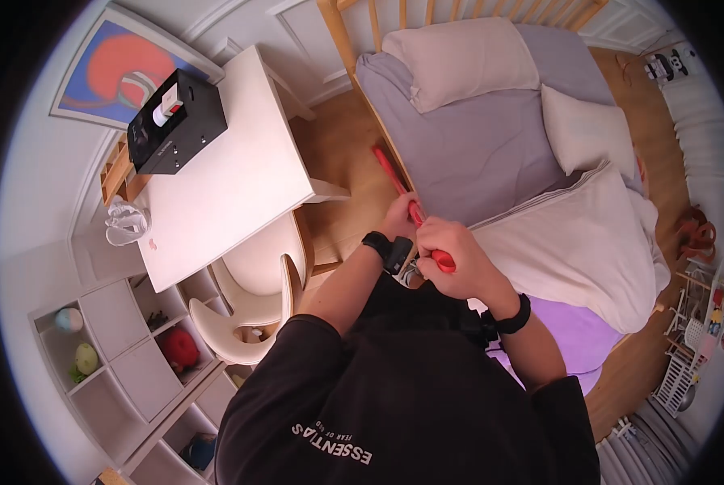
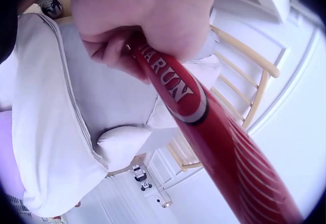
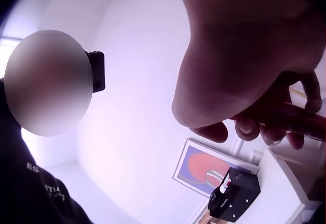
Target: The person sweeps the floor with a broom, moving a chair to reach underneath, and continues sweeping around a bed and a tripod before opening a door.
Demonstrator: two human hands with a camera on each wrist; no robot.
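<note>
A long red bat-like stick [image 1: 388, 168] with white lettering points away from the body beside the bed. My left hand [image 1: 400, 218] grips it further along, and my right hand [image 1: 456, 257] is curled round its near end, where a red knob shows past the fingers. In the left wrist view my left hand [image 2: 145, 17] wraps the narrow part, and the red barrel [image 2: 219, 147] widens towards the lower right. The right wrist view shows my right hand [image 3: 249, 66] with curled fingers round the dark red handle [image 3: 290, 117].
To the right stands a bed with grey sheet [image 1: 475, 153], pillows and a cream blanket [image 1: 572, 234]. On the left are a white table [image 1: 233, 162] bearing a black box [image 1: 192, 133], a cream chair [image 1: 257, 263] and cube shelves [image 1: 119, 319]. Wooden floor [image 1: 338, 153] lies between.
</note>
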